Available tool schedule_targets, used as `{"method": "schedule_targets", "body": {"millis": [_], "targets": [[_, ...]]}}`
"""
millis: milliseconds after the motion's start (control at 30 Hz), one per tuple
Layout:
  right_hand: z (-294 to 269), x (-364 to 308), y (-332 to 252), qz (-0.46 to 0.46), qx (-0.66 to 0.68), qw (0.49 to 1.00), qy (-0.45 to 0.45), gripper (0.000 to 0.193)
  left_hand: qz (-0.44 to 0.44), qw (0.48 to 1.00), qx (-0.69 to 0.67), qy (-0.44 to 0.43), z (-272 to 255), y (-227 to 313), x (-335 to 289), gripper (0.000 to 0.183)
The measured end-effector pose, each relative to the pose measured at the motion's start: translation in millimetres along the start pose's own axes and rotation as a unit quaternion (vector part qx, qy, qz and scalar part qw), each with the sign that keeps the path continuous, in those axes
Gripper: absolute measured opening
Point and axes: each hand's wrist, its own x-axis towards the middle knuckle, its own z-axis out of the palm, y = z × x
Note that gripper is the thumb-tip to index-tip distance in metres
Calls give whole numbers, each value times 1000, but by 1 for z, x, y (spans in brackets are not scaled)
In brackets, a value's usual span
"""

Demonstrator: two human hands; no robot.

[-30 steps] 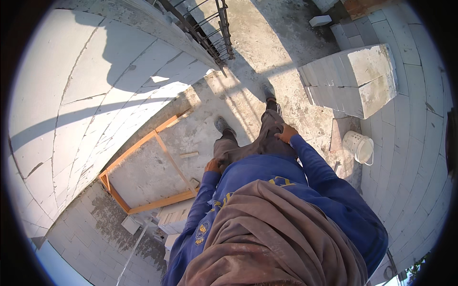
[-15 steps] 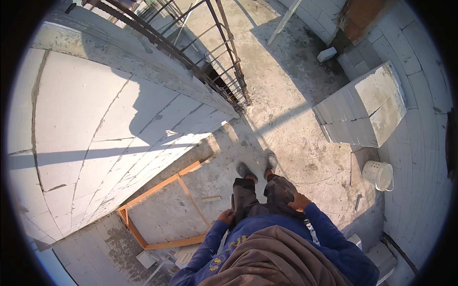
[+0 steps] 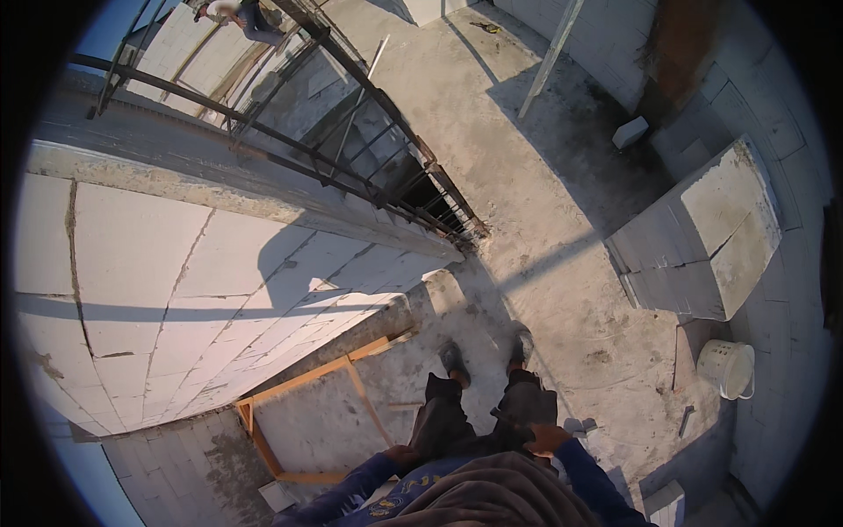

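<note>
My left hand (image 3: pixel 405 456) is low beside my left thigh, against the dark trousers (image 3: pixel 442 416). Its fingers are in shadow and too small to read. My right hand (image 3: pixel 548 439) is at my right thigh with its fingers curled. A dark narrow shape lies by its fingertips against the trouser cloth; whether it is a held thing or a fold I cannot make out. Both forearms wear blue sleeves. My feet in grey shoes (image 3: pixel 454 362) stand apart on the concrete floor (image 3: pixel 562 325).
On the left rises a white block wall (image 3: pixel 132 255), with a rebar cage (image 3: pixel 386 114) above an opening. An orange-brown wooden frame (image 3: pixel 307 376) lies by its foot. To the right are a block stack (image 3: pixel 702 237) and a white bucket (image 3: pixel 722 369). Another person (image 3: pixel 250 19) is far off.
My view has tilted up and shifted left, so the scene sits lower and the far person is more visible. Both hands remain by my thighs.
</note>
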Motion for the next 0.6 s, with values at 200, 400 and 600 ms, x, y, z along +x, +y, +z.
{"method": "schedule_targets", "body": {"millis": [200, 400, 600], "targets": [[35, 134, 11, 1, 112, 989, 94, 52, 25, 985, 119, -120, 11, -134, 40, 32], [89, 410, 53, 37, 298, 938, 172, 47, 160, 966, 194, 64, -63, -46, 170, 38], [82, 594, 73, -29, 434, 889, 144, 28, 180, 951, -187, 165, -140, 99, 338, 35]]}}
